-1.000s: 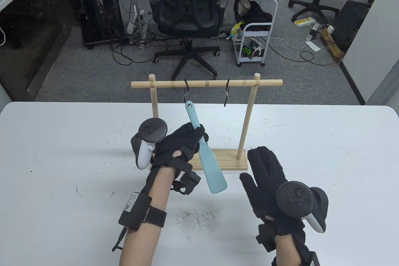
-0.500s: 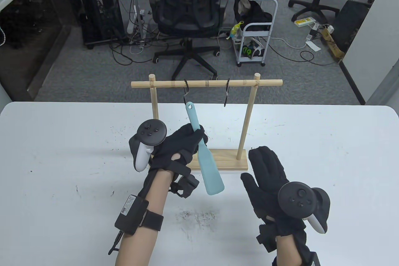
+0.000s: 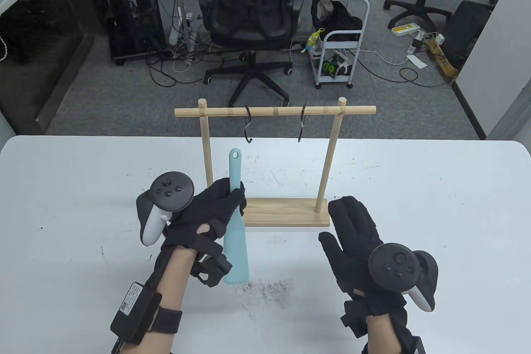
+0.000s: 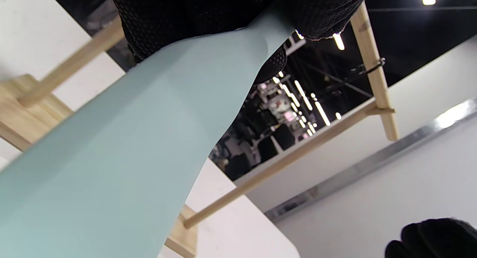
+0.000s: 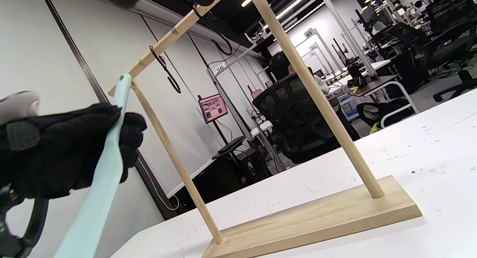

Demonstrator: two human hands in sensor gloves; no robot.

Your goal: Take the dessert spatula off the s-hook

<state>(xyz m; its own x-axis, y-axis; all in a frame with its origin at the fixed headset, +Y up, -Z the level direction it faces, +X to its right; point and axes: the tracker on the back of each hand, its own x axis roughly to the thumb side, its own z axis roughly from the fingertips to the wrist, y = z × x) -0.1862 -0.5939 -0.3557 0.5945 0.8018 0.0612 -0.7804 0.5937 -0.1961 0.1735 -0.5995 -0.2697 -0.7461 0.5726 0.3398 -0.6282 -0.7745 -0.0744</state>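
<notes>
My left hand [image 3: 220,204] grips the handle of the light blue dessert spatula [image 3: 236,242], which stands nearly upright, free of the hooks, left of and in front of the wooden rack [image 3: 276,111]. The left black S-hook [image 3: 248,123] hangs empty on the rail. The spatula's blade fills the left wrist view [image 4: 123,146] and shows in the right wrist view [image 5: 100,183], held by my left hand [image 5: 67,150]. My right hand [image 3: 352,233] lies open and flat, empty, at the right of the rack's base [image 3: 290,213].
A second empty S-hook [image 3: 302,123] hangs on the rail to the right. The white table [image 3: 415,204] bears scuff marks. Beyond its far edge are an office chair [image 3: 249,9], a small cart [image 3: 340,51] and floor cables.
My left hand has pulled the spatula off the left S-hook and moved it left and toward me. The hook now hangs empty. The right hand has stayed still.
</notes>
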